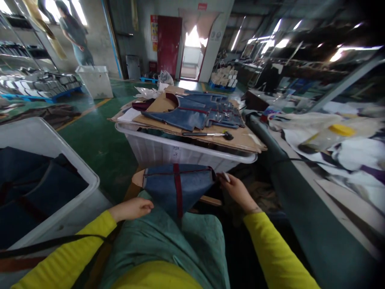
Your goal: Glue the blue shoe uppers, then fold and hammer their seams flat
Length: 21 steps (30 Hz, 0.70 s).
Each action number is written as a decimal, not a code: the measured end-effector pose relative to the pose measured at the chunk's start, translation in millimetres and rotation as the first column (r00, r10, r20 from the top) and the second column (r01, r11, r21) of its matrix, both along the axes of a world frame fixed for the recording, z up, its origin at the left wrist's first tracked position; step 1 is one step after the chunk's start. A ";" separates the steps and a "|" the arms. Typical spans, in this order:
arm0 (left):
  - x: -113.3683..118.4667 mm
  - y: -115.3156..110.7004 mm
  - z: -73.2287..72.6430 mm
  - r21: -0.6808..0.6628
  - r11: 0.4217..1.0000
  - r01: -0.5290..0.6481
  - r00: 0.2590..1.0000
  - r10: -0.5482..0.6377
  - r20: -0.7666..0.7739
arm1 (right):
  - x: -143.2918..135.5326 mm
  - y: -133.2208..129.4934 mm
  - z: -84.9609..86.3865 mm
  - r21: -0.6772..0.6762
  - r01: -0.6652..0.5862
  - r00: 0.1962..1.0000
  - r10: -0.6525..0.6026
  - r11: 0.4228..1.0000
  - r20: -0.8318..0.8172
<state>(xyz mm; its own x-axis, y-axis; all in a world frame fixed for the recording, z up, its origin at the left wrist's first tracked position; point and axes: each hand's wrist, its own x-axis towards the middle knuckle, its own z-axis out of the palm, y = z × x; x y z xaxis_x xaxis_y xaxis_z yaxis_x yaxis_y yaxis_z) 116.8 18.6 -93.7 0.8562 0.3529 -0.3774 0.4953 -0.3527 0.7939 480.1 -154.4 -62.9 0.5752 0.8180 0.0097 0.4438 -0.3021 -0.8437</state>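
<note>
A blue leather-like piece (192, 184) with a dark red stripe and dark red edging lies across my knees. It rests over a wooden form whose rounded tan end (138, 179) shows at the left. My left hand (135, 208) is closed near my left thigh, just below the piece and apart from it; what its fingers hold, if anything, is hidden. Just off the right end of the piece, my right hand (236, 190) pinches a small white object (226, 177), too small to name.
Ahead, cardboard (168, 124) on a white bin (180, 150) carries blue cut pieces (198, 108) and a black-handled brush (207, 134). A bin (90, 180) of blue pieces stands left. At right, a bench (319, 200) holds a yellow-lidded jar (327, 136). A person (75, 34) stands far left.
</note>
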 end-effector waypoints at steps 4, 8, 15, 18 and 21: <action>25.7 -4.6 59.8 0.092 0.995 -0.029 0.963 0.004 0.270 | -2.2 14.9 9.7 0.194 0.116 0.993 -0.120 0.974 0.006; 71.5 -10.4 88.5 0.375 0.912 -0.169 0.865 -0.045 0.500 | -23.4 16.5 -11.5 0.241 0.163 0.984 -0.139 0.957 -0.113; 137.7 -39.1 76.5 0.745 0.662 -0.088 0.901 -0.267 0.343 | -57.2 -4.7 -51.9 0.198 0.268 0.938 -0.209 0.943 -0.275; 153.1 -51.5 67.8 0.845 0.532 -0.051 0.946 -0.246 0.212 | -59.7 -6.3 -50.5 0.189 0.277 0.929 -0.213 0.942 -0.302; 156.4 -60.4 57.9 0.895 0.445 -0.036 0.961 -0.232 0.154 | -59.3 -6.5 -49.4 0.179 0.274 0.924 -0.207 0.945 -0.321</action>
<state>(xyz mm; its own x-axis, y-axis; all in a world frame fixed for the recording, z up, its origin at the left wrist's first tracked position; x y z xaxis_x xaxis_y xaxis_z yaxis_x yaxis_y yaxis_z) 273.2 -41.8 -35.8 0.9138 0.2850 0.2893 0.2694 -0.9585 0.0933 420.8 -160.8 -112.3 0.7580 0.6517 -0.0288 0.1031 -0.1633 -0.9812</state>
